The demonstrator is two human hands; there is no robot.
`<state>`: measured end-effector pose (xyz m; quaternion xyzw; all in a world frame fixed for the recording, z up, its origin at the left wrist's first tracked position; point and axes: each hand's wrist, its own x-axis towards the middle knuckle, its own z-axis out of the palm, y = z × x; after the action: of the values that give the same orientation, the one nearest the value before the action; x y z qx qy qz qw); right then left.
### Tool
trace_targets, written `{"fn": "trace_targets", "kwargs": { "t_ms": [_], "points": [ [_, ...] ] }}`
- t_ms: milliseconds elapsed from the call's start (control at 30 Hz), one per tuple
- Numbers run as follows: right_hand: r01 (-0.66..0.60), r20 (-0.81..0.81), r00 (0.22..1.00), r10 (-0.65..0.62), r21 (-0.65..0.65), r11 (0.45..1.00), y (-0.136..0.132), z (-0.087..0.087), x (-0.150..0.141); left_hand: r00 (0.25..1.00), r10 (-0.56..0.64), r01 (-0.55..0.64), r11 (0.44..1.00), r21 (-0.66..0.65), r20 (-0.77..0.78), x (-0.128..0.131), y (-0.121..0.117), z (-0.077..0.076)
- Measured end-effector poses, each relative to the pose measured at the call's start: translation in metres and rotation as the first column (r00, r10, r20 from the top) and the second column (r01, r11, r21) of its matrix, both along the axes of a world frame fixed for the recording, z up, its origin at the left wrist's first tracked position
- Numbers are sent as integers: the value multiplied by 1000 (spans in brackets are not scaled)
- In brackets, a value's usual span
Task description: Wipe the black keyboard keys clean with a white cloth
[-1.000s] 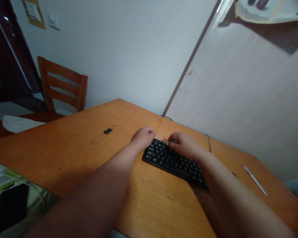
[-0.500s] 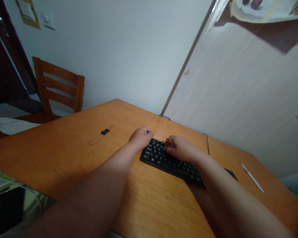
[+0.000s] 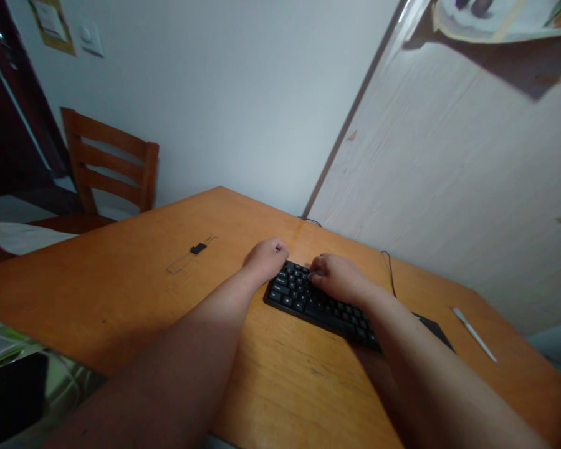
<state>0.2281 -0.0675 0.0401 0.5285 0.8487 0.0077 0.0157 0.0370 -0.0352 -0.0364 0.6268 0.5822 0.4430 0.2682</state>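
A black keyboard (image 3: 303, 298) lies slantwise on the orange wooden table (image 3: 135, 293). My left hand (image 3: 266, 257) is a closed fist resting against the keyboard's far left end. My right hand (image 3: 340, 279) lies over the upper key rows with its fingers curled and pinched together near the left keys. A small greyish thing seems to sit in the pinch, too small to name. Both forearms reach in from the bottom of the view, and the right one covers the middle of the keyboard.
A small black clip on a wire loop (image 3: 197, 249) lies left of the hands. A thin white stick (image 3: 474, 334) lies at the table's right. A dark cable (image 3: 391, 269) runs by the wall. A wooden chair (image 3: 110, 165) stands behind; a bag with a dark device (image 3: 14, 393) sits lower left.
My right hand's pinched fingers have shifted slightly up over the left keys. The left fist has stayed at the keyboard's end. The view moved a little.
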Motion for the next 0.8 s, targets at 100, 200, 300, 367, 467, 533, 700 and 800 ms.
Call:
{"fn": "trace_targets", "kwargs": {
  "t_ms": [100, 200, 300, 367, 467, 533, 700, 800],
  "points": [
    [6, -7, 1000, -6, 20, 1000, -1, -1, 0, 1000, 1, -1, 1000, 0, 3, 0, 0, 0],
    [-8, -75, 997, 6, -21, 1000, 0, 0, 6, 1000, 3, -3, 1000, 0, 7, 0, 0, 1],
    [37, -153, 987, -41, -32, 999, 3, 3, 17, 1000, 5, -5, 1000, -11, 9, 0, 0, 1],
    [69, -167, 983, -73, -33, 997, 4, 5, 23, 1000, -3, 3, 1000, -7, 11, 0, 0, 1],
    [48, -129, 990, -55, -55, 997, 0, 4, 25, 1000, -13, 13, 1000, 0, 11, -1, 0, 1],
    [15, -90, 996, -19, -51, 999, -3, 2, 24, 1000, -15, 15, 1000, 7, 8, -1, 0, 0],
    [-10, -39, 999, 8, -41, 999, -5, 0, 21, 1000, 5, -5, 1000, 3, 3, 0, 0, 1],
    [9, -30, 1000, -10, -33, 999, -3, 1, 20, 1000, 17, -17, 1000, -2, -7, 1, 0, 1]
  ]
}}
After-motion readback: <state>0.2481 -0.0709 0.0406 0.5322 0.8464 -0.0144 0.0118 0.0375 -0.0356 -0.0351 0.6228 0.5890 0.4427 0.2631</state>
